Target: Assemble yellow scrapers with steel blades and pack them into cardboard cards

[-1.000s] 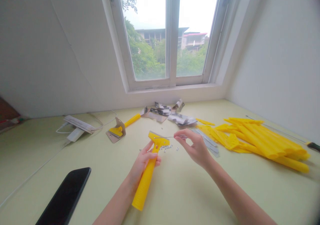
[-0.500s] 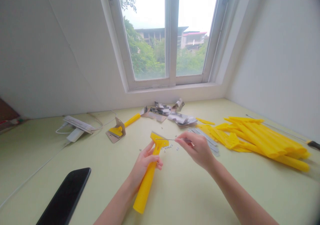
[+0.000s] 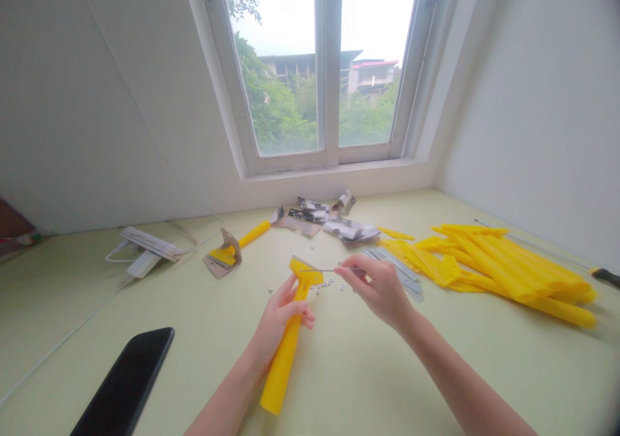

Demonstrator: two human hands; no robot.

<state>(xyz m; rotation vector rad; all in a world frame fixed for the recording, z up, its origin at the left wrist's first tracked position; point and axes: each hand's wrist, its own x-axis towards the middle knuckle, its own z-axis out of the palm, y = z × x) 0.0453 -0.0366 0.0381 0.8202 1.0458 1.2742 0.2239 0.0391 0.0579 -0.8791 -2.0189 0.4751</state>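
Observation:
My left hand (image 3: 283, 316) is wrapped round the upper handle of a yellow scraper (image 3: 281, 373), whose wide head points away from me. In my right hand (image 3: 378, 287) is a screwdriver, gripped between thumb and fingers. Its thin metal shaft (image 3: 325, 270) reaches left across the scraper's head; whether the tip touches a screw is too small to tell. Small silvery nuts (image 3: 321, 285) lie scattered on the table just right of the head. Metal blades (image 3: 404, 274) lie beyond my right hand.
Yellow handles and flat yellow parts (image 3: 513, 261) are heaped at right, near a long screwdriver (image 3: 603, 277). A scraper in cardboard (image 3: 225, 258) and crumpled packaging (image 3: 349, 228) lie toward the window. A black phone (image 3: 128, 378) and a white power strip (image 3: 150, 243) are at left.
The view has shifted slightly. Both hands keep their holds, and the screwdriver shaft still lies across the scraper's head.

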